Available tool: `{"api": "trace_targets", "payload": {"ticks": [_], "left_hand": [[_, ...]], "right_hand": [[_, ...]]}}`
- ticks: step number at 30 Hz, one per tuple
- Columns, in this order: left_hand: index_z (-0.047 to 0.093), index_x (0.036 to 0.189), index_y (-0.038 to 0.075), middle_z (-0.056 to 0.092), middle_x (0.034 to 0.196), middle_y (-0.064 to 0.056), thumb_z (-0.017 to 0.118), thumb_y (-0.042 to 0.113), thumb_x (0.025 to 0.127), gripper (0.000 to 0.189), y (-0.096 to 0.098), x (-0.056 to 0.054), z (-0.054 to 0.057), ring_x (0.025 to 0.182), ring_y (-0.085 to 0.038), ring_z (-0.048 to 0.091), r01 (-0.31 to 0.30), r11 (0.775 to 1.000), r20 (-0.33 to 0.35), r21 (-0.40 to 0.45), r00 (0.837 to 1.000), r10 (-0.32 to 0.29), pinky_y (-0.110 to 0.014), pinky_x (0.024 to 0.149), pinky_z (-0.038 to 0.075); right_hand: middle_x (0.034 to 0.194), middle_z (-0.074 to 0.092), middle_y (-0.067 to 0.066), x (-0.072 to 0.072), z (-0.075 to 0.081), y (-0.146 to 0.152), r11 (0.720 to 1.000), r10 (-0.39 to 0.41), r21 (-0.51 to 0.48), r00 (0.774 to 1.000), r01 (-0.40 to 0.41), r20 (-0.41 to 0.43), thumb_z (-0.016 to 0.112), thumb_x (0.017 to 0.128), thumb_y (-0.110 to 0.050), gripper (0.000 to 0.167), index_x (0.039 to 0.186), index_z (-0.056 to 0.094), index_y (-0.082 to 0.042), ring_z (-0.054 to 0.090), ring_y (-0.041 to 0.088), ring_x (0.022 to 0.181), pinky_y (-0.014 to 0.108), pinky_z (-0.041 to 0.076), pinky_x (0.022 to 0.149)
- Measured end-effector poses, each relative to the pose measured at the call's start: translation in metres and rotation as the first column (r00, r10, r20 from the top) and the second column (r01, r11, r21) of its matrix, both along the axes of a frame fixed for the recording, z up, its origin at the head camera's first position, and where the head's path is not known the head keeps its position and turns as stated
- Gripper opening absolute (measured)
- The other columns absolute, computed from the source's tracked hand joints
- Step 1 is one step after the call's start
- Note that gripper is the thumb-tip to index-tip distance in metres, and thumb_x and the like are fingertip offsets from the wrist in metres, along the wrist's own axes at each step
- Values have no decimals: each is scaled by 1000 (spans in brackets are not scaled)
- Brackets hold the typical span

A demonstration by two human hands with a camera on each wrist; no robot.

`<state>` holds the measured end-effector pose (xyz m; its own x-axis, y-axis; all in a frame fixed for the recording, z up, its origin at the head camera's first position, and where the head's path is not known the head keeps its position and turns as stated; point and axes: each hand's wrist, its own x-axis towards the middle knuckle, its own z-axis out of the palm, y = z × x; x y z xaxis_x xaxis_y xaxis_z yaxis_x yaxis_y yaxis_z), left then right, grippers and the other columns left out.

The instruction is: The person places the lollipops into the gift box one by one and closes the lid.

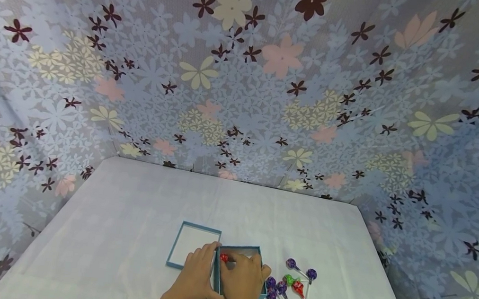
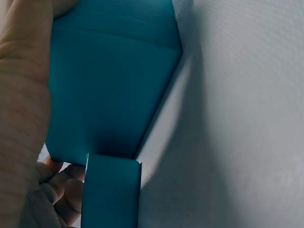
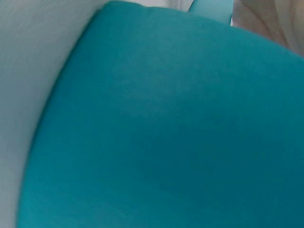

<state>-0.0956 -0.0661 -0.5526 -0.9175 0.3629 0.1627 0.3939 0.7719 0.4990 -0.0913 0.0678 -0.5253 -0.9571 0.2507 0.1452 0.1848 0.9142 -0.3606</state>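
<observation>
A teal box (image 1: 242,247) stands open on the table near its front edge. My left hand (image 1: 198,274) grips its left side, with the fingers toward the far corner and the thumb at the near end. In the left wrist view the teal box wall (image 2: 111,90) lies beside that hand. My right hand (image 1: 243,278) reaches into the box and pinches a red-wrapped lollipop (image 1: 224,257) at the far left corner. Its stick is hidden by the hand. The right wrist view is mostly filled by the teal outer wall (image 3: 156,118).
The shallow teal-rimmed lid (image 1: 175,243) lies inside up, left of the box. Several purple-wrapped lollipops (image 1: 291,263) lie to the right, along with a green lollipop (image 1: 289,280) and another red lollipop (image 1: 298,287). A white cloth covers the table (image 1: 145,203); flowered fabric (image 1: 244,97) hangs behind.
</observation>
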Motion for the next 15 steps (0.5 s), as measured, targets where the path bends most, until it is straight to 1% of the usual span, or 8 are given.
{"api": "trace_targets", "payload": {"ticks": [3,6,15], "left_hand": [[40,146,4,54,134,-6,86,68,42,130,0,1,-1,100,-17,51,-2,1000,-31,-2,1000,2,-35,79,39],[40,146,5,55,134,-6,86,68,42,130,0,1,-2,99,-17,50,-6,1000,-43,-8,999,5,-35,78,39],[40,147,6,54,135,-5,84,71,43,130,0,1,-1,99,-16,49,-10,1000,-29,-18,1000,9,-33,78,37]], "right_hand": [[92,77,-9,0,-1,1,1000,3,-5,1000,-3,2,83,75,-46,24,94,82,-32,51,19,85,48,27,78],[90,77,-9,0,-2,1,1000,9,-9,1000,-9,-3,83,75,-47,23,92,82,-31,51,19,84,48,27,78],[85,76,-8,-1,-3,3,1000,16,-4,1000,-16,7,83,74,-46,23,90,82,-29,51,21,84,49,27,78]]}}
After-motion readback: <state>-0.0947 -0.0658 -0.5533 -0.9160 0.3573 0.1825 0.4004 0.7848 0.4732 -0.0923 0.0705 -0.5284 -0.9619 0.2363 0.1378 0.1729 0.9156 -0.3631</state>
